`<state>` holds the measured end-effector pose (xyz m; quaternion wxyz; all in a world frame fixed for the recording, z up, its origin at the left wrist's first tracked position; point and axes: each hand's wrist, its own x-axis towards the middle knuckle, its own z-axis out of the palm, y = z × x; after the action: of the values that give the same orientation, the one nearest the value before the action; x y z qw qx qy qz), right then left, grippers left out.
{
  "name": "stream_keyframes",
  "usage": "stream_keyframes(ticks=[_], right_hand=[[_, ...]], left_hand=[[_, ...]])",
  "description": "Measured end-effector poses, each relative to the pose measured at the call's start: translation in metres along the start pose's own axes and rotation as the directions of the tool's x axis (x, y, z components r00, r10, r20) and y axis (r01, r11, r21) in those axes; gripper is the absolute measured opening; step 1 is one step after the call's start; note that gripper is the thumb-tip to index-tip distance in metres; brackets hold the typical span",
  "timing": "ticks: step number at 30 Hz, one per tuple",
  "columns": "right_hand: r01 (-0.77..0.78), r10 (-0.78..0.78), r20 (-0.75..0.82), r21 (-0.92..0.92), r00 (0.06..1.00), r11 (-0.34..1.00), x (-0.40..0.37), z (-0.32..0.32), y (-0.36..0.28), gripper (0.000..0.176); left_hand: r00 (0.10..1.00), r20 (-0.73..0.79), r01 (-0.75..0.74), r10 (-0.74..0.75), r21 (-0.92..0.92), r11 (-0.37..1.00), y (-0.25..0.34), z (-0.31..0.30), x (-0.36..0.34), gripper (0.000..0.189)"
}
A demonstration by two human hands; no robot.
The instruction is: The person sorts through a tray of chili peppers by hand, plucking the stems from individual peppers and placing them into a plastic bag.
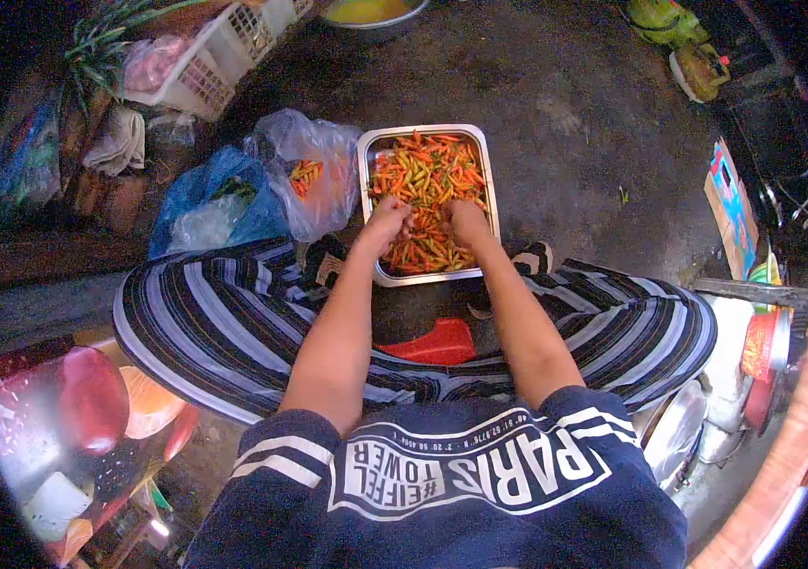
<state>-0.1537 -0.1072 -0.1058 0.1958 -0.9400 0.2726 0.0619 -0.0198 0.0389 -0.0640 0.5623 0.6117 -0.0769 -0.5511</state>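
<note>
A rectangular metal tray [363,190] on the floor in front of me is heaped with red, orange and yellow-green chili peppers [423,171]. Over the near left part of the heap, my left hand [390,226] is closed, its fingers pinched together. My right hand [465,226] is closed too, by the tray's right side, with its fingers curled down towards the peppers. Whatever is between the fingers of either hand is too small or hidden to make out. A clear plastic bag [323,204] left of the tray holds more chili peppers [305,177].
A blue plastic bag [176,204] lies left of the clear one. White plastic baskets [205,71] stand at the upper left, and a basin [375,21] at the top. Green gas cylinders [664,24] are at the upper right. Something red [432,341] sits between my legs.
</note>
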Motion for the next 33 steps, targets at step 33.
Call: stream_keyframes(ticks=[33], right_hand=[[-0.392, -0.039, 0.390, 0.917, 0.920, -0.078, -0.011, -0.110, -0.018, 0.014]], left_hand=[[0.894, 0.440, 0.033, 0.081, -0.246, 0.969, 0.059, 0.025, -0.022, 0.005]])
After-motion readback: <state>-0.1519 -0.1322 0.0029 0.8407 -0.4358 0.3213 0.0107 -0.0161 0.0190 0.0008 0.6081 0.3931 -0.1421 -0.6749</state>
